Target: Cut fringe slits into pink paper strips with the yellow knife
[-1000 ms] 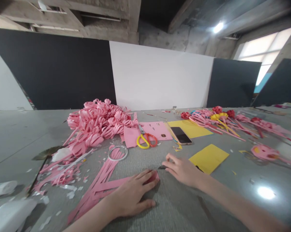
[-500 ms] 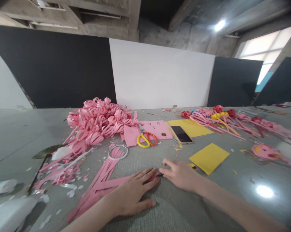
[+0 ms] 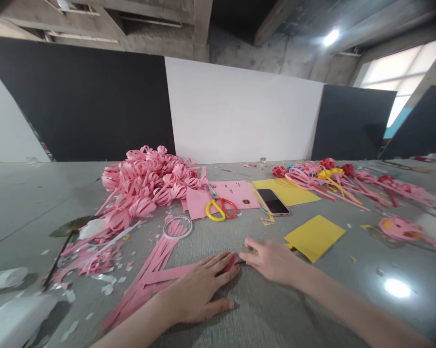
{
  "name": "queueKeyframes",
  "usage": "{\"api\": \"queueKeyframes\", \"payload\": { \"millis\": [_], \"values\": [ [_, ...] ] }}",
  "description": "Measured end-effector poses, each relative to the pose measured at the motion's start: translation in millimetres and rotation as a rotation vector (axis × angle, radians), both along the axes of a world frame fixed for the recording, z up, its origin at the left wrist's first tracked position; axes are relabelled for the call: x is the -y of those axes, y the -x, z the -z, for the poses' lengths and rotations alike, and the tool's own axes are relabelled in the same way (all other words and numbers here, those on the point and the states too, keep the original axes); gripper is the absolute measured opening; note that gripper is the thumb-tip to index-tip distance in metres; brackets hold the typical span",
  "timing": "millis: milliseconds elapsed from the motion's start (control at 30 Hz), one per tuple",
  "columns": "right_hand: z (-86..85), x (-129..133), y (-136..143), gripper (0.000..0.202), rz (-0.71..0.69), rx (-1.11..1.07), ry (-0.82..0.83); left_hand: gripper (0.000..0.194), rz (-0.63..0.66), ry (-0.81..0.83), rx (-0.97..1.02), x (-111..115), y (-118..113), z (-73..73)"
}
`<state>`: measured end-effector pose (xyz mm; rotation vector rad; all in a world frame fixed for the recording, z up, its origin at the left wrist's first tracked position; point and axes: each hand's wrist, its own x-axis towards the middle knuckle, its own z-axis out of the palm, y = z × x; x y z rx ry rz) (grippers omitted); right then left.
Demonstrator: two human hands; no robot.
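Note:
My left hand [image 3: 206, 290] lies flat on a pink paper strip [image 3: 170, 274], fingers stretched out and thumb apart. Close to its fingertips, my right hand [image 3: 268, 261] is closed around a slim utility knife [image 3: 290, 248]. Yellow and black parts of the knife show behind the hand, and its dark tip touches down beside the left fingertips; the rest is hidden by the fingers. More pink strips [image 3: 152, 270] lie in a bundle left of my left hand, with a roll of clear tape [image 3: 177, 236] resting over their far end.
Beyond my hands are scissors [image 3: 221, 210], pink sheets [image 3: 199, 202], a phone [image 3: 273, 201] and a yellow sheet [image 3: 315, 238]. Curled pink paper flowers [image 3: 148, 179] are heaped at the back left, with others [image 3: 312, 170] at the right. A white box [image 3: 20, 321] stands front left among scraps.

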<state>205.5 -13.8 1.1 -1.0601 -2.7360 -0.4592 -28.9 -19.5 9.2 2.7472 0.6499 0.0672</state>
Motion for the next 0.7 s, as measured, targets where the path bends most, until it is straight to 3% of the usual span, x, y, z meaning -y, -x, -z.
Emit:
{"api": "queueKeyframes", "payload": {
  "millis": [700],
  "values": [
    [-0.6, -3, -11, 0.015, 0.028, 0.014, 0.072, 0.06, -0.024, -0.011, -0.038, 2, -1, -2.3]
  ]
}}
